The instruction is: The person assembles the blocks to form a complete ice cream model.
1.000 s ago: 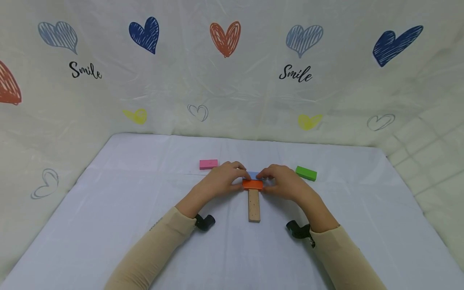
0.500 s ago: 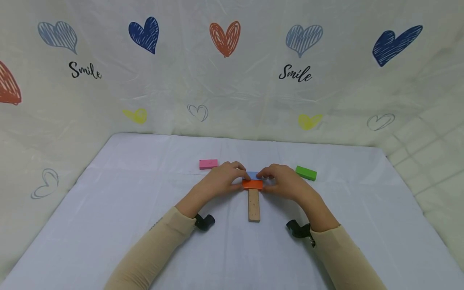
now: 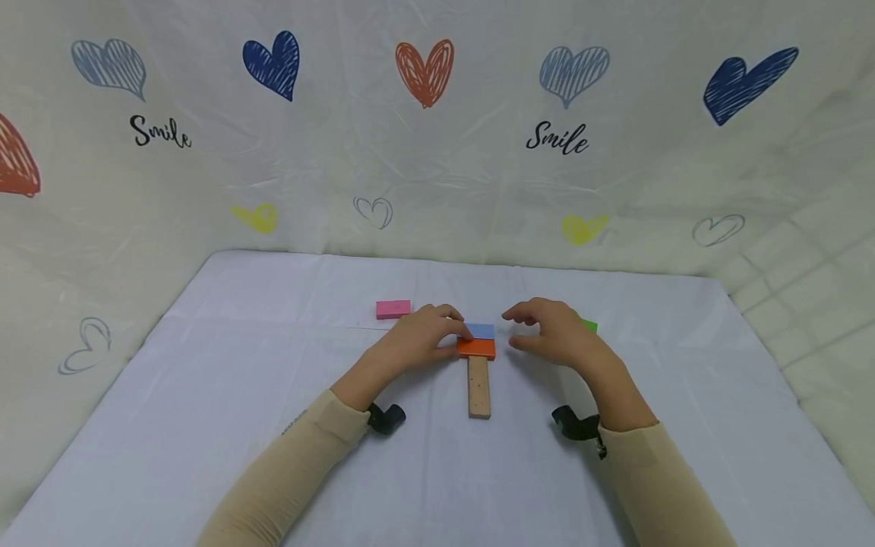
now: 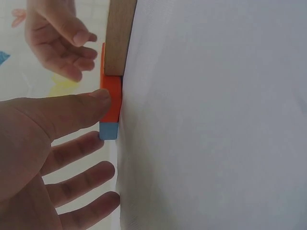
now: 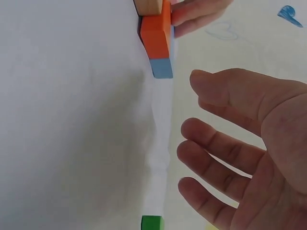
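Observation:
In the head view, an orange block (image 3: 476, 348) lies against the far end of a plain wooden block (image 3: 479, 387), with a blue block (image 3: 482, 331) directly behind it. My left hand (image 3: 427, 334) rests at their left end. Its thumb touches the orange block's end and its index fingertip is at the blue block; the other fingers extend fairly straight in the left wrist view. My right hand (image 3: 554, 330) hovers to the right, apart from the blocks, fingers relaxed and holding nothing. It partly hides a green block (image 3: 589, 326), whose end (image 5: 152, 223) shows in the right wrist view.
A pink block (image 3: 393, 309) lies behind my left hand, toward the far side. White cloth (image 3: 307, 304) covers the table. Behind it hangs a pale sheet (image 3: 465, 167) printed with hearts and "Smile".
My right hand has come off the right end of the orange and blue blocks and moved right and slightly away, now covering part of the green block. My left hand and the blocks stay put.

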`<control>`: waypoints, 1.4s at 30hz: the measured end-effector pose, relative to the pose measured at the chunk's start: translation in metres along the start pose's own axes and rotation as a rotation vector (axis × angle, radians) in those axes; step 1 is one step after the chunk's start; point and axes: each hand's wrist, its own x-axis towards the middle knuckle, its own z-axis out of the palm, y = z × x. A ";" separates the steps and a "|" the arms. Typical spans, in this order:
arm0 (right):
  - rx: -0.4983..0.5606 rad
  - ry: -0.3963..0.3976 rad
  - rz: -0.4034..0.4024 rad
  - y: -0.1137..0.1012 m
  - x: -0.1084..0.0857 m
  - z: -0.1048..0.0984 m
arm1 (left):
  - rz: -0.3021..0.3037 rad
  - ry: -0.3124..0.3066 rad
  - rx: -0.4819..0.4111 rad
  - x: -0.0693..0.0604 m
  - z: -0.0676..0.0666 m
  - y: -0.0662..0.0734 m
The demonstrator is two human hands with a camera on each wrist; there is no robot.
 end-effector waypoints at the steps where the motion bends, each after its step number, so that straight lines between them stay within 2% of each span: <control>1: -0.004 0.004 0.003 0.001 0.000 -0.001 | -0.001 0.000 0.001 0.000 0.000 0.000; 13: -0.017 0.043 0.094 0.020 -0.008 -0.018 | 0.004 0.015 0.005 -0.002 0.000 0.000; 18: 0.002 0.035 0.099 0.017 -0.005 -0.013 | 0.006 0.019 0.010 -0.001 0.001 -0.002; 27: 0.004 0.019 -0.010 -0.009 0.005 0.013 | 0.013 0.030 -0.004 -0.002 0.003 -0.004; 35: -0.039 -0.012 -0.027 -0.016 0.009 0.025 | 0.029 0.030 0.006 -0.001 0.001 -0.002; 39: -0.066 -0.007 -0.039 -0.016 0.009 0.026 | 0.015 0.026 -0.004 -0.001 -0.001 -0.004; 42: -0.076 -0.003 -0.040 -0.016 0.009 0.026 | -0.001 0.034 -0.028 -0.002 -0.008 -0.009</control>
